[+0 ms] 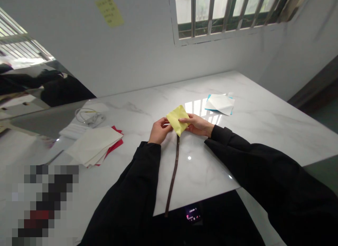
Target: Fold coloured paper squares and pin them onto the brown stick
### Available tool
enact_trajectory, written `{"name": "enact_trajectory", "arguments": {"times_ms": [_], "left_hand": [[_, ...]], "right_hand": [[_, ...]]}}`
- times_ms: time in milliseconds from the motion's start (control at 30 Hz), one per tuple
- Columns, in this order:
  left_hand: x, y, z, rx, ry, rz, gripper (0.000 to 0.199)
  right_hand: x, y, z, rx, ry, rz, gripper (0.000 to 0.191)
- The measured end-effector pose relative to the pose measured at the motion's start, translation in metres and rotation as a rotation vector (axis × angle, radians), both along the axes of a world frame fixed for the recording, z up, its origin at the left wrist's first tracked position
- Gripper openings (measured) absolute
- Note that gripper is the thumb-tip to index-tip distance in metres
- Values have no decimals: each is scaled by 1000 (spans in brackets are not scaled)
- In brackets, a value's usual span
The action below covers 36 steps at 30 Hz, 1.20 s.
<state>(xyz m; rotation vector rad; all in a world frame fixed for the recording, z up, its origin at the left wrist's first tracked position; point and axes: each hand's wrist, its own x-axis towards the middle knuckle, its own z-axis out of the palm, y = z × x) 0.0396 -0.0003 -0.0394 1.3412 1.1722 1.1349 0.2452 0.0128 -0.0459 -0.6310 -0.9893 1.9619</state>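
The tabletop (224,151) looks smooth and glossy, like polished stone. The small yellow square (177,120) is matt, creased paper, and the stick (175,168) beneath it seems dark, slightly knobbly wood.

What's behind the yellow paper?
A dark stick emerges at the lower corner of the yellow paper; its upper end is out of sight. The right hand grips the paper, thumb in front; whatever else lies behind is covered.
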Motion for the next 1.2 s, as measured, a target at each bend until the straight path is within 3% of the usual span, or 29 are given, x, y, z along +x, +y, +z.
{"name": "enact_trajectory", "arguments": {"times_ms": [433,833,1200], "left_hand": [[-1,2,-3,25,27,-45,48],[-1,-17,5,8,-9,-28,57],[-2,-12,-3,6,-30,33,53]], "right_hand": [[-1,-3,0,2,-6,20,35],[-4,-5,2,18,-41,17,31],[-5,-6,4,19,1,19,34]]}}
